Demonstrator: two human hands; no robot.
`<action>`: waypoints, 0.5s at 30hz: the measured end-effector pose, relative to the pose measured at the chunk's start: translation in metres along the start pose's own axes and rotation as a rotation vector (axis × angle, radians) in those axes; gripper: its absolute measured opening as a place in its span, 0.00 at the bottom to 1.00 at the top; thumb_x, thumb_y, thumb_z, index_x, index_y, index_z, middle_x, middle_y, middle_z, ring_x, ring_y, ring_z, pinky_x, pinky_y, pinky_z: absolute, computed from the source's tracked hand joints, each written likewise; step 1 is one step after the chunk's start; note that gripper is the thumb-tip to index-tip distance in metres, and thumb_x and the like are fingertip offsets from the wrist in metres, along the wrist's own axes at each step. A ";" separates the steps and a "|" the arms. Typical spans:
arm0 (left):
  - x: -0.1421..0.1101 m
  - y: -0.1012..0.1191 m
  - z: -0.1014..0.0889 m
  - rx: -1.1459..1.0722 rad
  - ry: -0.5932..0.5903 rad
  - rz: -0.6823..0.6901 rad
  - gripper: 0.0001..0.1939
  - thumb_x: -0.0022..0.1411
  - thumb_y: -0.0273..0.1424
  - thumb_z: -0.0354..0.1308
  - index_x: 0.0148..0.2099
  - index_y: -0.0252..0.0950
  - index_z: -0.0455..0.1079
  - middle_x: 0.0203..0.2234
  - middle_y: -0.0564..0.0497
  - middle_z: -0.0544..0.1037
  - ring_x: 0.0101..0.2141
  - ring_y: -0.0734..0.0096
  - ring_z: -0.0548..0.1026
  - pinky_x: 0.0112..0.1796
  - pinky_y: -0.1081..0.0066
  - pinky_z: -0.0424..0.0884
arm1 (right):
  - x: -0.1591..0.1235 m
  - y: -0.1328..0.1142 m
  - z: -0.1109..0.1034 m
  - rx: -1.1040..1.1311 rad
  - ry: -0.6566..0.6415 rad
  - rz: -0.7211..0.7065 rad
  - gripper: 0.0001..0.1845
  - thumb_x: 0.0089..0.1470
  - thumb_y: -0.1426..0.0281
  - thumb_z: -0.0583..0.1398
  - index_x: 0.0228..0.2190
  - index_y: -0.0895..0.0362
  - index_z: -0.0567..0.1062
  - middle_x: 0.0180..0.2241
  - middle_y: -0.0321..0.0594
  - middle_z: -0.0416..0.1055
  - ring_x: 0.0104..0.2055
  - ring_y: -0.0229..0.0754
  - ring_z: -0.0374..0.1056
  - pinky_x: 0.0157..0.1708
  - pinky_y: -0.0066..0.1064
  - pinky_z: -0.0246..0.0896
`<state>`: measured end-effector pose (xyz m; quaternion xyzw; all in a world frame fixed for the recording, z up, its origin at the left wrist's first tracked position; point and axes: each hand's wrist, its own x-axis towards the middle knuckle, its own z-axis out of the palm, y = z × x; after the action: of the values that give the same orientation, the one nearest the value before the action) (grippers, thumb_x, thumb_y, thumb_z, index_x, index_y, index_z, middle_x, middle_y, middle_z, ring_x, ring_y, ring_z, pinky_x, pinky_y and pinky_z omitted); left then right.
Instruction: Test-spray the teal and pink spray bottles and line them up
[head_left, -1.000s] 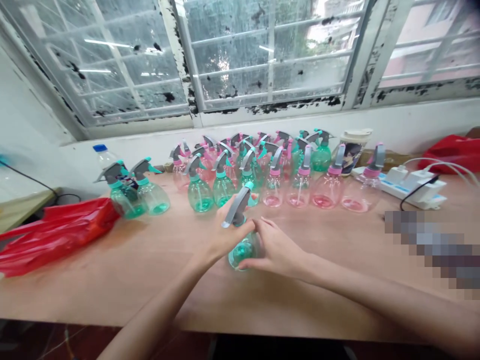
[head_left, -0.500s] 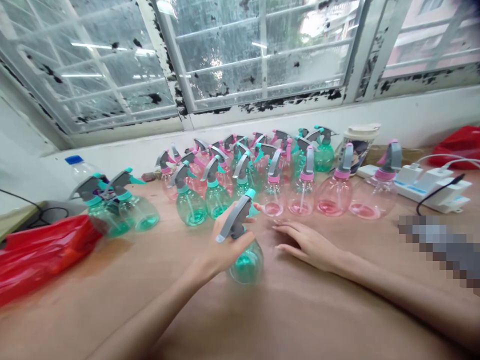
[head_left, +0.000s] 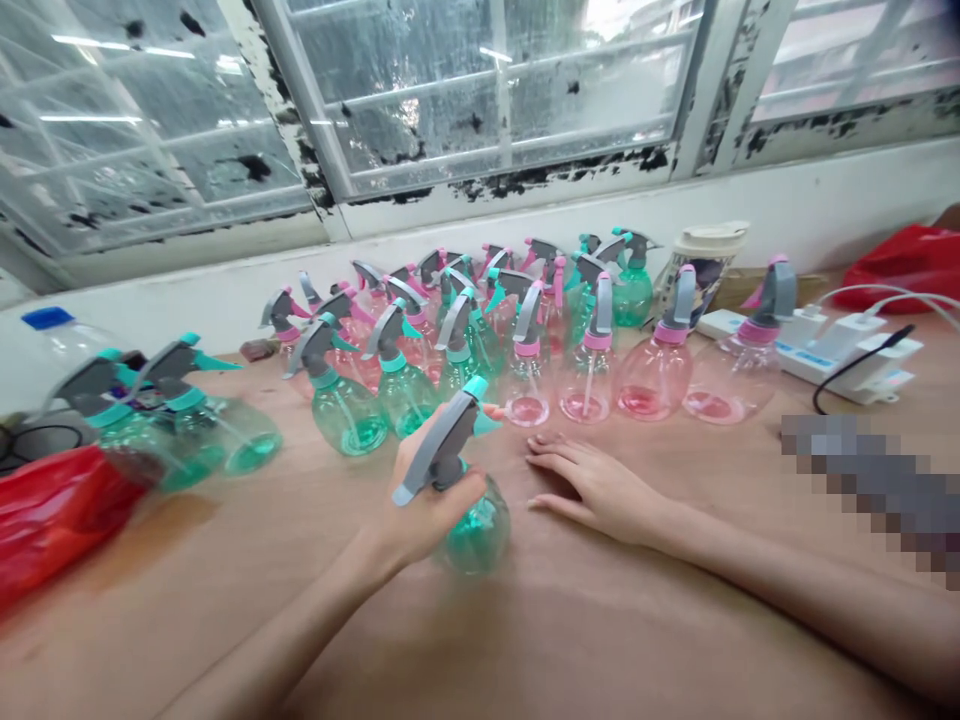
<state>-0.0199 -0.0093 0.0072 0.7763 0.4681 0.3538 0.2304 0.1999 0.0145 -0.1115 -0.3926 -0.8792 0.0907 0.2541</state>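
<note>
My left hand (head_left: 427, 495) is wrapped around the neck of a green spray bottle (head_left: 480, 530), which stands upright on the table (head_left: 570, 630) in front of me. Its grey trigger head with a turquoise nozzle rises above my thumb. To the right, my right hand (head_left: 592, 480) lies flat on the tabletop, fingers spread and holding nothing. Just beyond it stand several clear pink spray bottles, the nearest being a pink spray bottle (head_left: 586, 395). A row of green spray bottles, including one green spray bottle (head_left: 352, 415), stands behind my left hand.
More pink and green bottles crowd toward the windowed wall. At left are two green bottles (head_left: 255, 435), a red plastic bag (head_left: 60, 520) and a blue-capped bottle (head_left: 67, 335). A paper cup (head_left: 701, 265) and a white power strip (head_left: 847, 365) with cables stand at right.
The view has shifted slightly, so the bottles and window appear further left and somewhat higher. My left hand keeps its grip on the green bottle; my right hand stays resting on the table.
</note>
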 end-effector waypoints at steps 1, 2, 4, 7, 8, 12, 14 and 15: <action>0.000 0.000 0.000 -0.037 -0.016 -0.007 0.23 0.50 0.29 0.50 0.50 0.38 0.70 0.35 0.50 0.78 0.23 0.72 0.70 0.27 0.71 0.70 | 0.000 0.000 0.000 0.001 -0.003 -0.001 0.26 0.61 0.55 0.56 0.53 0.59 0.71 0.57 0.51 0.68 0.60 0.54 0.63 0.58 0.51 0.59; 0.000 -0.001 0.001 -0.070 -0.028 -0.017 0.24 0.50 0.28 0.51 0.51 0.39 0.70 0.34 0.51 0.78 0.22 0.72 0.70 0.26 0.71 0.70 | -0.001 0.001 0.001 0.003 -0.005 -0.003 0.25 0.61 0.55 0.56 0.53 0.58 0.70 0.57 0.50 0.68 0.60 0.54 0.62 0.59 0.51 0.59; 0.000 -0.003 0.003 -0.109 -0.011 -0.024 0.24 0.50 0.27 0.52 0.52 0.40 0.70 0.36 0.51 0.78 0.24 0.72 0.71 0.26 0.72 0.70 | -0.001 0.002 0.001 0.004 -0.007 -0.003 0.25 0.62 0.56 0.56 0.53 0.58 0.70 0.57 0.50 0.68 0.61 0.54 0.62 0.59 0.51 0.58; 0.000 -0.006 0.005 -0.126 0.018 -0.018 0.24 0.51 0.26 0.54 0.52 0.39 0.69 0.39 0.49 0.79 0.29 0.69 0.75 0.31 0.70 0.74 | -0.001 0.003 0.002 -0.004 -0.008 -0.007 0.24 0.62 0.57 0.56 0.53 0.58 0.71 0.57 0.50 0.68 0.61 0.53 0.62 0.59 0.51 0.57; -0.001 -0.007 0.006 -0.133 0.019 -0.018 0.24 0.51 0.26 0.54 0.52 0.39 0.69 0.40 0.48 0.79 0.31 0.68 0.76 0.34 0.69 0.75 | -0.001 0.003 0.002 -0.008 -0.008 -0.009 0.23 0.62 0.57 0.56 0.52 0.58 0.71 0.57 0.50 0.68 0.60 0.53 0.62 0.60 0.51 0.57; -0.002 -0.005 0.007 -0.189 0.005 0.011 0.24 0.54 0.27 0.53 0.54 0.38 0.67 0.45 0.46 0.77 0.41 0.63 0.78 0.44 0.65 0.76 | -0.001 0.004 0.001 -0.018 -0.017 -0.009 0.24 0.62 0.57 0.55 0.53 0.59 0.71 0.57 0.50 0.69 0.60 0.53 0.62 0.60 0.52 0.56; -0.003 -0.004 0.007 -0.208 -0.006 0.018 0.25 0.55 0.27 0.52 0.56 0.39 0.66 0.48 0.46 0.76 0.46 0.62 0.77 0.44 0.66 0.76 | -0.002 0.005 0.001 -0.013 -0.021 -0.004 0.24 0.62 0.57 0.55 0.53 0.59 0.70 0.57 0.49 0.69 0.61 0.53 0.62 0.60 0.52 0.56; -0.003 -0.003 0.006 -0.209 -0.010 0.014 0.25 0.54 0.27 0.52 0.56 0.39 0.66 0.47 0.47 0.77 0.46 0.61 0.77 0.43 0.67 0.76 | -0.002 0.005 0.002 -0.009 -0.020 -0.004 0.24 0.62 0.57 0.55 0.54 0.59 0.70 0.57 0.49 0.69 0.61 0.53 0.62 0.60 0.52 0.56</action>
<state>-0.0179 -0.0104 -0.0002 0.7531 0.4221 0.3983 0.3099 0.2034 0.0166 -0.1154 -0.3911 -0.8829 0.0904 0.2438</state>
